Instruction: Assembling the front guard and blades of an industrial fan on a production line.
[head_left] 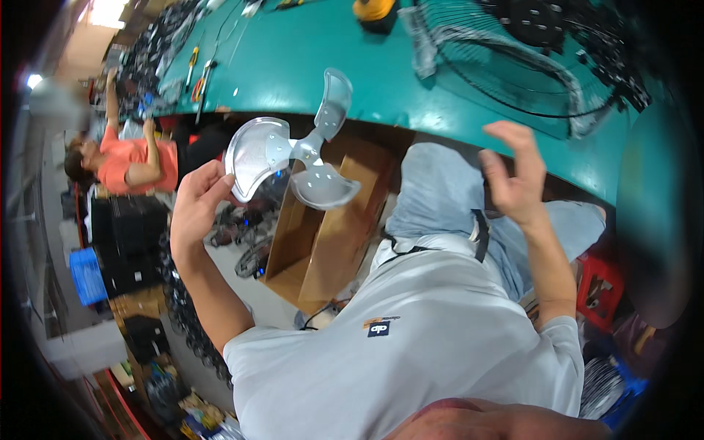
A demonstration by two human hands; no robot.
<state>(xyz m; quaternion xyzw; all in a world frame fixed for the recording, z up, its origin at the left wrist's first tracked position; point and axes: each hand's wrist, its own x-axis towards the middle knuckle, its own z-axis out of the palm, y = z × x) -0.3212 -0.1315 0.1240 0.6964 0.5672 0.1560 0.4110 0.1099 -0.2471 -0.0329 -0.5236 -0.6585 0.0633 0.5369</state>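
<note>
My left hand [196, 205] grips one blade of a clear plastic three-blade fan propeller [293, 150], held up in front of the green table edge. The other two blades point up and down-right. My right hand [513, 176] is raised to the right, fingers spread, holding nothing. It hovers near the table edge, below a black wire fan guard [528, 81] that lies on the green table [293, 59]. I sit with my lap in pale jeans under the hands.
An open cardboard box [323, 227] stands on the floor below the propeller. Screwdrivers [198, 73] and a yellow-black object [375, 11] lie on the table. A person in an orange shirt [128, 161] sits at left. A red crate [600, 286] stands at right, stacked black guards at left.
</note>
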